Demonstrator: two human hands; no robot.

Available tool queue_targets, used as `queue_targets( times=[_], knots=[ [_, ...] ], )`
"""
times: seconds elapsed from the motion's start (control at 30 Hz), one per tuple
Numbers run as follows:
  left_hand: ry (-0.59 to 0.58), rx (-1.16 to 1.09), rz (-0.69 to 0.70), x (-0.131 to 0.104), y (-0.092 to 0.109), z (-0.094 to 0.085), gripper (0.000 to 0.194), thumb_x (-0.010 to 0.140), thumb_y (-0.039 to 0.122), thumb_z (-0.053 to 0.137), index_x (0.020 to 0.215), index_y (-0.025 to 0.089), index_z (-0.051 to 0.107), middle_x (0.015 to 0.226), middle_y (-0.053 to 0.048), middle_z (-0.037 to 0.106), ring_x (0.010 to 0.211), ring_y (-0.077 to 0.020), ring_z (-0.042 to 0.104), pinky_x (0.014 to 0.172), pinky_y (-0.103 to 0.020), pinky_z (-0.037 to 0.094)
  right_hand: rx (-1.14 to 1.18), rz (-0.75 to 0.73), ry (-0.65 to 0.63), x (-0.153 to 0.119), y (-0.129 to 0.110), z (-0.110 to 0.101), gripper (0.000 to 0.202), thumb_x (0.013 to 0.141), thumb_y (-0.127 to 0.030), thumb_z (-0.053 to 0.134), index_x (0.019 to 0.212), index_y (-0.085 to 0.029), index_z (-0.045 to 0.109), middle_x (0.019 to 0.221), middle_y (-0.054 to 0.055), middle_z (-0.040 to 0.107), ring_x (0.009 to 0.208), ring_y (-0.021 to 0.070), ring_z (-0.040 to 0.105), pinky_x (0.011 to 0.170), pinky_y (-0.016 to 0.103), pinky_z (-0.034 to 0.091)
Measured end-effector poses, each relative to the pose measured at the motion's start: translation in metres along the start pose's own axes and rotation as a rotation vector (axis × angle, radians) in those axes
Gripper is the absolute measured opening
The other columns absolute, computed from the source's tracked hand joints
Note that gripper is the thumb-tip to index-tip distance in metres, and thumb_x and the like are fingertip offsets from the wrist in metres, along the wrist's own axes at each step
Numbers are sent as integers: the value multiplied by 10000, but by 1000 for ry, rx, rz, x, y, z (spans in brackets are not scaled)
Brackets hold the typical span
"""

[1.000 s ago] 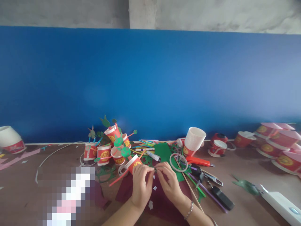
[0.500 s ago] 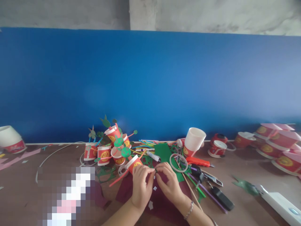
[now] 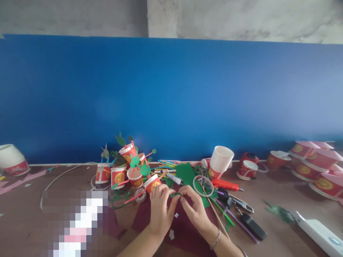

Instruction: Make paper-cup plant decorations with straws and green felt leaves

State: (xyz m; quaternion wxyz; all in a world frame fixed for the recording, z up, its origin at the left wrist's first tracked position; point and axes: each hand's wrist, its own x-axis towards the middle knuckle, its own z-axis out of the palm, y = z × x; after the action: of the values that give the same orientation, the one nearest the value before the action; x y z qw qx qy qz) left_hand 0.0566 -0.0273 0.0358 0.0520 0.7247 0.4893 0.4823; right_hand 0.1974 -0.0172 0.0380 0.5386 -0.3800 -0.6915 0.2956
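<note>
My left hand (image 3: 163,208) and my right hand (image 3: 193,206) meet at the fingertips over a dark maroon sheet (image 3: 184,230). Both are closed in a pinch on a small dark green paper piece (image 3: 176,194); its exact shape is partly hidden by the fingers. Small white scraps (image 3: 172,234) lie on the sheet below. Just beyond my left hand a red paper cup (image 3: 152,183) leans over, with an orange-red straw (image 3: 135,196) sticking out on its left. A roll of tape (image 3: 140,195) lies beside that cup.
Several decorated red cups (image 3: 118,177) stand at left. Behind my hands lie straws, a glue tube (image 3: 174,179) and green paper (image 3: 185,174). To the right are stacked white cups (image 3: 221,159), a tape ring (image 3: 203,186), an orange cutter (image 3: 225,184), and a black key fob (image 3: 252,225).
More of the green paper piece shows between my fingertips, and the fingers have shifted slightly. The leaning cup's straw and the green disc above it have moved a little.
</note>
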Motion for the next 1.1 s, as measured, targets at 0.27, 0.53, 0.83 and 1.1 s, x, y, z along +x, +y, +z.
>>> queue_targets(
  times=[0.27, 0.53, 0.83, 1.1],
  knots=[
    [-131, -238, 4, -8, 0, 6, 212, 928, 192, 315, 799, 186, 483, 700, -22, 522, 659, -147, 512, 626, -263, 404, 120, 120, -88, -5, 1, 4, 193, 887, -334, 451, 761, -194, 493, 731, 10, 498, 684, 147, 475, 637, 254, 445],
    [-198, -393, -99, -10, 2, 7, 253, 937, 219, 287, 712, 203, 401, 637, 10, 435, 598, -124, 462, 578, -229, 381, 144, 201, -44, -3, -1, 3, 245, 875, -399, 467, 733, -200, 484, 669, -15, 450, 631, 135, 437, 582, 231, 421],
    [-193, -408, -124, -10, -1, 10, 177, 890, 220, 389, 719, 192, 427, 642, 16, 441, 598, -118, 460, 568, -216, 385, 20, 151, 39, -5, 10, 5, 144, 884, -317, 478, 813, -195, 506, 716, 3, 519, 648, 140, 497, 592, 244, 444],
    [-151, -364, -180, -8, -3, 12, 174, 871, 191, 401, 705, 185, 451, 615, 28, 447, 554, -101, 448, 530, -188, 373, -353, -190, 26, -3, 5, 1, 108, 847, -166, 529, 849, -219, 623, 817, 59, 614, 765, 198, 549, 715, 358, 454]
  ],
)
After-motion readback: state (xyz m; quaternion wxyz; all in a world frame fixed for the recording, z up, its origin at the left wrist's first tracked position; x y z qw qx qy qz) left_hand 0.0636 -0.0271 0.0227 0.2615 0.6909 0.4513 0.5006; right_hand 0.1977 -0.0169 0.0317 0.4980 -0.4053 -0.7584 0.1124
